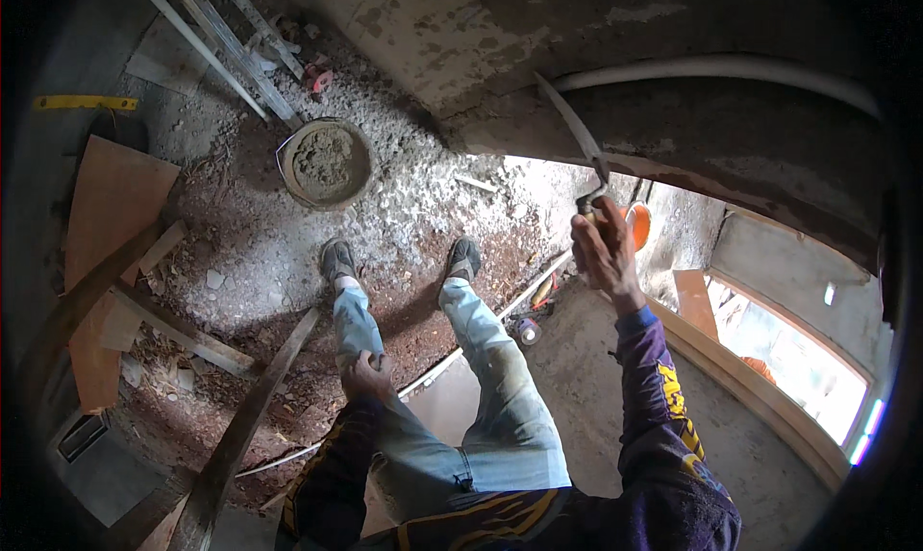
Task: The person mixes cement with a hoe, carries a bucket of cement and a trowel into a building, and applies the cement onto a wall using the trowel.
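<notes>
My right hand (608,253) is raised at the right, its fingers wrapped round the handle of a trowel (574,126). The trowel's long pointed blade slants up and left against the edge of a concrete beam (635,118). My left hand (368,373) is by my left knee with its fingers curled in, and I see nothing in it. On the floor ahead of my feet stands a round bucket (361,171) with a wire handle, holding wet grey mortar (324,160).
Wooden boards (231,436) and an orange-brown panel (111,234) lean at the left. Long pipes and strips (221,46) lie far left. An orange container (637,226) is beyond my right hand. A pale pipe (452,359) crosses the rubble floor. A window opening (788,349) is at right.
</notes>
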Demonstrator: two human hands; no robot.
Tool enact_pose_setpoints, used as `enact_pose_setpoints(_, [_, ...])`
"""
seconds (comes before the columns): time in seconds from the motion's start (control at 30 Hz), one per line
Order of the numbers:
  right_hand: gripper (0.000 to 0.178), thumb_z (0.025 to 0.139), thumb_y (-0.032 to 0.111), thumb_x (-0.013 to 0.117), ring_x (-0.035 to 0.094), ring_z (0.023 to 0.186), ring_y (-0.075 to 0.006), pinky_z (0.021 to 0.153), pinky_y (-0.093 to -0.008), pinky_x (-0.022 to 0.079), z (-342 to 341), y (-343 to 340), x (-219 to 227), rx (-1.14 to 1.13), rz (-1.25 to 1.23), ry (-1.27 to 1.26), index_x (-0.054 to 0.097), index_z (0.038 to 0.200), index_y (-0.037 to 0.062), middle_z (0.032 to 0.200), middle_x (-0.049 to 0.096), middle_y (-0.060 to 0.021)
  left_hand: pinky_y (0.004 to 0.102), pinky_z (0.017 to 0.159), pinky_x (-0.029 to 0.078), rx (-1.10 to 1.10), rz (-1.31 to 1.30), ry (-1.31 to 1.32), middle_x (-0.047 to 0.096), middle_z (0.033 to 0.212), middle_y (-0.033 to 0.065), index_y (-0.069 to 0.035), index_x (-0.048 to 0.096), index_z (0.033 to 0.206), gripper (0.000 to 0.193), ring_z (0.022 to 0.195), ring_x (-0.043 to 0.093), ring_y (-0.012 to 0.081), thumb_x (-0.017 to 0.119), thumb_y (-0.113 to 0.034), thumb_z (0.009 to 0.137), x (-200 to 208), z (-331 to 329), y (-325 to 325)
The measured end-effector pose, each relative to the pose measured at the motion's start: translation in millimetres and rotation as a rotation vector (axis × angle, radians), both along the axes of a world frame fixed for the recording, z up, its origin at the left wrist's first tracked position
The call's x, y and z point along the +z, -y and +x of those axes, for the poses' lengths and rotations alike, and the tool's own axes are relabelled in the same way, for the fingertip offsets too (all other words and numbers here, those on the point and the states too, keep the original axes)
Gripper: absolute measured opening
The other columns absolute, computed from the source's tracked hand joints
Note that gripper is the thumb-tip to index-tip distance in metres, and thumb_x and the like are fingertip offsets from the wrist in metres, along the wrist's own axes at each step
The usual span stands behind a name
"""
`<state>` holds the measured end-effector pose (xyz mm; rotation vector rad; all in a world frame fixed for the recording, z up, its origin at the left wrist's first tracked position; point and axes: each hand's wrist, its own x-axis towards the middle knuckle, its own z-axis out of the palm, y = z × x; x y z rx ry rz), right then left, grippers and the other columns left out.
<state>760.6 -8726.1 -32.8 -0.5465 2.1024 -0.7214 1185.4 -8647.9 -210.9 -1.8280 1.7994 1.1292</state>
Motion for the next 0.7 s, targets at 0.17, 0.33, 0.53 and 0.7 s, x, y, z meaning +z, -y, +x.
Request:
enact_pose_setpoints(0.17, [0.027, 0.098, 0.029, 0.055, 0.044, 0.049, -0.0055, 0.043, -0.0230, 0.033, 18.1, -17.8, 13.8, -0.033, -0.161, 0.018, 0.048, 0.103, 0.0041, 0.063, 0.048, 0.0026, 0.0454, 0.068, 0.050, 0.054, -0.029, -0.006, 0.069, 0.075, 0.0116, -0.008, 0.063, 0.084, 0.029, 0.073, 0.065, 0.0356, 0.065, -0.037, 0.077, -9.6, 6.2, -10.9])
enact_pose_setpoints(0.33, [0.020, 0.099, 0.023, 0.051, 0.045, 0.055, -0.0042, 0.048, -0.0222, 0.036, 41.8, -33.4, -44.9, -0.014, -0.060, 0.097, 0.051, 0.104, 0.0038, 0.067, 0.050, 0.0027, 0.0454, 0.070, 0.049, 0.113, -0.080, -0.041, 0.066, 0.073, 0.0122, -0.008, 0.063, 0.082, 0.029, 0.074, 0.063, 0.0354, 0.066, -0.036, 0.076, -20.5, 10.2, -18.6])
enact_pose_setpoints(0.53, [0.033, 0.096, 0.030, 0.052, 0.060, 0.081, -0.0493, 0.070, -0.0493, 0.047, 36.4, -20.1, -297.7, 0.415, 0.148, -0.166, 0.048, 0.101, -0.0030, 0.083, 0.062, -0.0297, 0.0467, 0.078, 0.044, -0.034, -0.133, -0.061, 0.061, 0.075, 0.0150, -0.003, 0.061, 0.078, 0.027, 0.083, 0.059, 0.0343, 0.070, -0.028, 0.075, -25.5, 3.9, -39.5])
enact_pose_setpoints(0.7, [0.032, 0.094, 0.032, 0.052, 0.060, 0.081, -0.0501, 0.069, -0.0539, 0.048, 3.7, 3.8, -488.5, 0.534, 0.113, -0.394, 0.049, 0.094, 0.0003, 0.082, 0.063, -0.0285, 0.0467, 0.080, 0.045, -0.031, -0.109, 0.004, 0.062, 0.083, 0.0126, -0.006, 0.061, 0.084, 0.023, 0.083, 0.059, 0.0326, 0.073, -0.020, 0.071, -34.3, -9.6, -64.2])
